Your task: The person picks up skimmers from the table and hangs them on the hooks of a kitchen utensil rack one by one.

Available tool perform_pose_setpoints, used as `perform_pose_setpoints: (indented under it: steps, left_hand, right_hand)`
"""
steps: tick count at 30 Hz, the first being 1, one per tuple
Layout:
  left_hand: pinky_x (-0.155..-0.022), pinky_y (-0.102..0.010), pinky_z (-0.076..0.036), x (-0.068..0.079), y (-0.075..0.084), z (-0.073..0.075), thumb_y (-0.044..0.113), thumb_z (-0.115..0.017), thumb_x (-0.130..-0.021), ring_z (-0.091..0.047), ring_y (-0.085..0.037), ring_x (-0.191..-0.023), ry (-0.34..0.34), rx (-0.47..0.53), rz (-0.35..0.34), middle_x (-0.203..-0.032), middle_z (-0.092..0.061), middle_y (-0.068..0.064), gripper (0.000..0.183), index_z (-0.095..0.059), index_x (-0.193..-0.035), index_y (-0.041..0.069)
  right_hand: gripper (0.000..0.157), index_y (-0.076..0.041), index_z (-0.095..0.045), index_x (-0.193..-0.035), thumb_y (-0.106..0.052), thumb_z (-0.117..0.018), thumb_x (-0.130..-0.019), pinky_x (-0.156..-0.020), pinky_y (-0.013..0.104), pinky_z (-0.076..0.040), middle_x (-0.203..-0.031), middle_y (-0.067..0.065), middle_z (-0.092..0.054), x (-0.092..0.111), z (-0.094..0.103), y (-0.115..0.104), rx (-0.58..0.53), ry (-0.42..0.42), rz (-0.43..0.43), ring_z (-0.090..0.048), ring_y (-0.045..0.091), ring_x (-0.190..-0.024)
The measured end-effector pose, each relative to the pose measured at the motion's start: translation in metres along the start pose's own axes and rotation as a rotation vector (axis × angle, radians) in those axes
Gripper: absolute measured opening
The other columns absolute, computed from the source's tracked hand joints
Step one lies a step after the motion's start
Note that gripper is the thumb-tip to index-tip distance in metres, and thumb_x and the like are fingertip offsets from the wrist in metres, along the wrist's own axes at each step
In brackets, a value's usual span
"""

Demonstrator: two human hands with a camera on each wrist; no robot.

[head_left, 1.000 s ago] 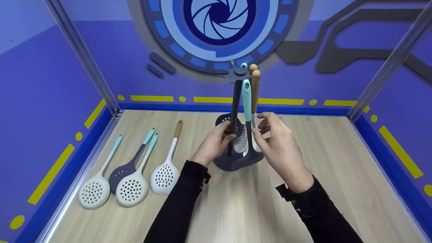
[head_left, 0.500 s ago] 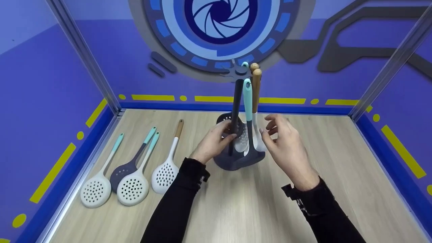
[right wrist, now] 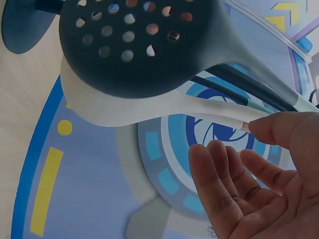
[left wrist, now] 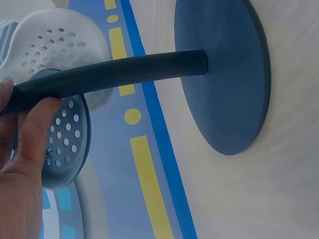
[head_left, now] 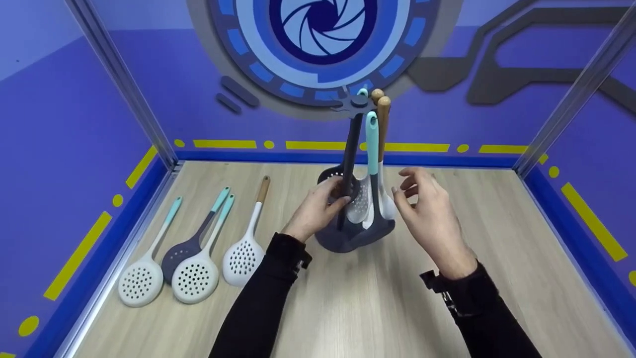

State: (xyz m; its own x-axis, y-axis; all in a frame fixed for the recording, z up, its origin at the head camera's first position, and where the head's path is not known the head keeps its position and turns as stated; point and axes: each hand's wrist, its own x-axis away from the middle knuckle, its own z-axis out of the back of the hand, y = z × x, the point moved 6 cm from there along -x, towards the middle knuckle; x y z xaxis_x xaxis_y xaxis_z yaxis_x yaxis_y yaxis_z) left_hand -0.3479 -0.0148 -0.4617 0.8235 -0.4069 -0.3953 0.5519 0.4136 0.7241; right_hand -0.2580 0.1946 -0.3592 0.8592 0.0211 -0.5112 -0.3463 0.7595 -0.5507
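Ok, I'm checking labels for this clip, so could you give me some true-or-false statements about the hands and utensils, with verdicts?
1. The left hand grips a black post. True.
2. The right hand holds a mint handle. False: the right hand holds no utensil.
3. Four utensils lie on the table, left of the stand. True.
4. All four have mint handles. False: one has a wooden handle.
5. A dark utensil lies partly under a pale skimmer. True.
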Motion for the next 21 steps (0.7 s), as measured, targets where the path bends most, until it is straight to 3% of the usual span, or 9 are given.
perform_pose_setpoints:
  steps: [5, 21]
  left_hand:
    - [-0.086, -0.025, -0.057, -0.002, 0.003, -0.007, 0.028, -0.061, -0.099, -0.063, -0.007, -0.106, 0.017, -0.004, 0.027, -0.118, -0.063, 0.006, 0.034, -0.055, -0.132, 0.022]
    - [-0.084, -0.017, -0.054, -0.011, 0.02, -0.037, 0.021, -0.063, -0.098, -0.063, -0.003, -0.1, 0.147, -0.004, 0.051, -0.114, -0.062, 0.007, 0.027, -0.057, -0.125, 0.022]
  right_hand:
    - [0.029, -0.017, -0.056, -0.124, -0.025, -0.062, -0.097, -0.07, 0.036, -0.059, -0.101, 0.0, -0.063, 0.0, 0.005, 0.005, -0.009, 0.0, -0.016, -0.067, 0.016, -0.089]
    - [0.03, -0.016, -0.055, -0.126, -0.024, -0.06, -0.097, -0.067, 0.032, -0.058, -0.1, -0.001, -0.063, 0.0, 0.018, 0.011, -0.017, 0.056, -0.057, -0.068, 0.013, -0.088]
